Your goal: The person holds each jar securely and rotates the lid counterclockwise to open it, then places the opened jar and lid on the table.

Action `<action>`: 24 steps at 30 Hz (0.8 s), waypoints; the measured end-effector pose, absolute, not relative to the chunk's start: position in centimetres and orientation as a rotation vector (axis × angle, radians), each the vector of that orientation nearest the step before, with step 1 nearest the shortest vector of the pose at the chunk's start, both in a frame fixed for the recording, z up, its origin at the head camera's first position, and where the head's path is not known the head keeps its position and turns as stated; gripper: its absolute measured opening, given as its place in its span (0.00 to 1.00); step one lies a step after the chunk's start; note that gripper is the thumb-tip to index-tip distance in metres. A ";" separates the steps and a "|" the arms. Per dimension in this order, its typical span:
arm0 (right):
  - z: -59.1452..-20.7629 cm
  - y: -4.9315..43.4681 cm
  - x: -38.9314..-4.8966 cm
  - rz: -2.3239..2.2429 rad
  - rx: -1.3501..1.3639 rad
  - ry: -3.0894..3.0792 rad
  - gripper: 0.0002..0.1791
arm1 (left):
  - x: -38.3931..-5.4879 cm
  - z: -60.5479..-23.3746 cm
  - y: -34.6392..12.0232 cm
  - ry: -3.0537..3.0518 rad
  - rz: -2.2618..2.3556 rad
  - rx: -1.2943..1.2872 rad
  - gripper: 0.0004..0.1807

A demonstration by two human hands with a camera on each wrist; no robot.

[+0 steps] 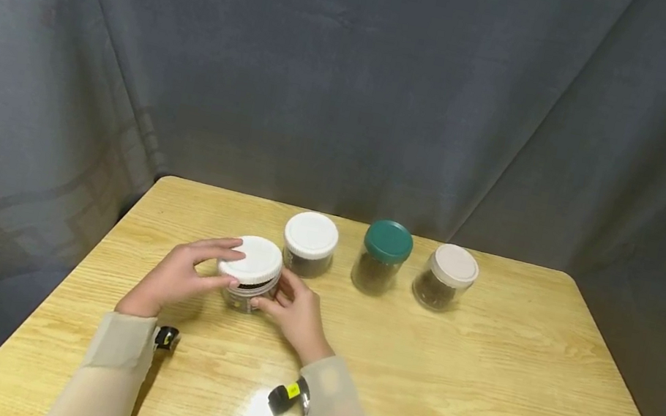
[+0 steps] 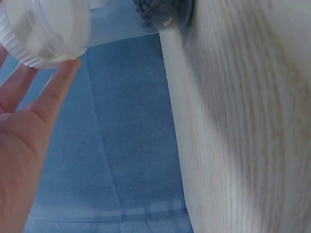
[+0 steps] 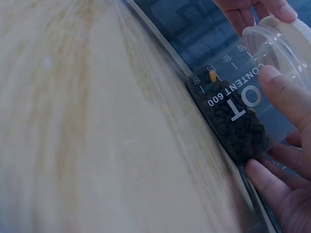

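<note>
My left hand (image 1: 177, 275) pinches the white ribbed lid (image 1: 254, 259) by its edge, fingers on the far side and thumb toward me. The lid sits slightly raised and tilted over a clear jar (image 1: 237, 300), with a dark gap showing under its near right edge. Around the jar's right side curls my right hand (image 1: 300, 319). Printed measuring marks run up the jar wall in the right wrist view, and dark beans (image 3: 235, 121) fill its lower part, with one small orange piece among them. The left wrist view shows the lid's hollow underside (image 2: 46, 26).
Behind stand three closed jars with dark contents: one with a white lid (image 1: 311, 234), one with a green lid (image 1: 389, 240) and one with a pale pink lid (image 1: 455, 265). The wooden table (image 1: 507, 395) ends at a dark grey curtain (image 1: 341, 83).
</note>
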State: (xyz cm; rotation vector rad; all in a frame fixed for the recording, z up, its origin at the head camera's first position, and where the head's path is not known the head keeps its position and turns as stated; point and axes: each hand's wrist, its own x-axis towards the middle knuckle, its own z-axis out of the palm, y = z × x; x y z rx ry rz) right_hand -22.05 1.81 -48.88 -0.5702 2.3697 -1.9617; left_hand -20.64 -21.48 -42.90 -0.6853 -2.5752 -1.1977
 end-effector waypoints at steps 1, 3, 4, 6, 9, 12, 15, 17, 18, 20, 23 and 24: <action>-48.9 1.8 -22.1 -1.964 -0.572 2.370 0.40 | -20.7 -42.9 -21.5 -2.567 -1.201 -0.678 0.23; -48.9 1.7 -22.1 -1.970 -0.576 2.372 0.40 | -20.7 -42.8 -21.5 -2.545 -1.210 -0.666 0.22; -48.9 1.7 -22.1 -1.978 -0.579 2.368 0.40 | -20.7 -42.8 -21.5 -2.535 -1.220 -0.658 0.21; -48.7 1.7 -22.1 -1.987 -0.577 2.360 0.41 | -20.8 -42.8 -21.5 -2.518 -1.221 -0.646 0.20; -47.8 1.7 -21.5 -1.985 -0.580 2.355 0.41 | -20.8 -42.8 -21.4 -2.521 -1.190 -0.589 0.18; -46.3 1.9 -20.8 -1.973 -0.581 2.342 0.41 | -20.7 -42.9 -21.4 -2.529 -1.115 -0.497 0.16; -45.6 2.0 -20.5 -1.974 -0.582 2.334 0.41 | -20.6 -42.8 -21.5 -2.512 -1.068 -0.387 0.14; -46.2 1.9 -20.8 -1.981 -0.576 2.335 0.41 | -20.6 -42.7 -21.5 -2.488 -1.067 -0.319 0.14; -46.6 1.8 -21.0 -1.986 -0.574 2.338 0.41 | -20.5 -42.6 -21.6 -2.476 -1.069 -0.290 0.14; -47.5 1.7 -21.4 -1.995 -0.569 2.349 0.42 | -20.4 -42.3 -21.8 -2.457 -1.086 -0.225 0.16; -48.6 1.5 -21.8 -1.989 -0.558 2.379 0.42 | -20.1 -41.9 -22.1 -2.446 -1.099 -0.103 0.19; -48.8 1.5 -21.8 -1.987 -0.557 2.387 0.43 | -20.0 -41.8 -22.2 -2.446 -1.104 -0.053 0.21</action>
